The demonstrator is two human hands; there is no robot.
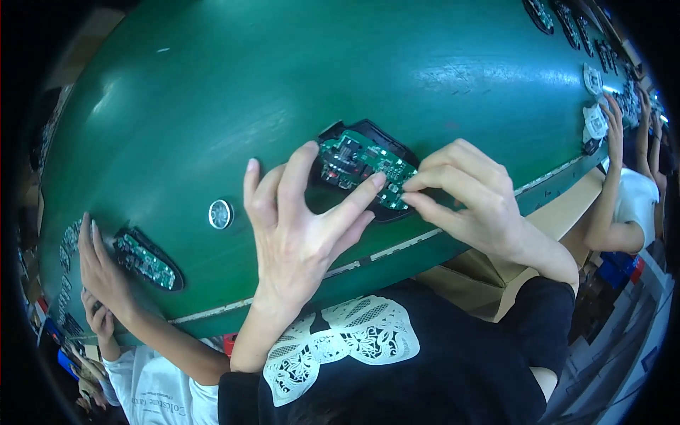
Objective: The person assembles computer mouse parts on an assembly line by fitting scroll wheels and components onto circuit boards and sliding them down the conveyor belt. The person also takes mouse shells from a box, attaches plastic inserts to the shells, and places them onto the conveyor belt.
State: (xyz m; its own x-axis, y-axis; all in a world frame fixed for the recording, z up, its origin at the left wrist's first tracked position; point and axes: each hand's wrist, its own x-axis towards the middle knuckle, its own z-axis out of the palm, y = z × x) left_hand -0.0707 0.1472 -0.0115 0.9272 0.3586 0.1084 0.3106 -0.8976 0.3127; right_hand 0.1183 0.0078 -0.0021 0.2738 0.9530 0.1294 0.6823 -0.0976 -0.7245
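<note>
A green circuit board [365, 157] with many small parts lies in a black plastic housing [386, 140] before me on the table. My left hand [290, 219] spans the board, index finger at its left end and thumb pressing on its face near the right. Its other fingers stretch out over the table. With thumb and index finger pinched together, my right hand [474, 198] grips the right edge of the board; whether a small part or wire is between those fingertips is too small to tell.
On the green table [212, 127] a round silver-rimmed part [220, 214] stands left of my hand. Farther left, another housing with a board [149, 260] lies beside a co-worker's hands [106, 273]. More boards [567, 25] line the far right, near other people's hands and white parts [593, 122]. A cardboard box [489, 273] stands below the table edge.
</note>
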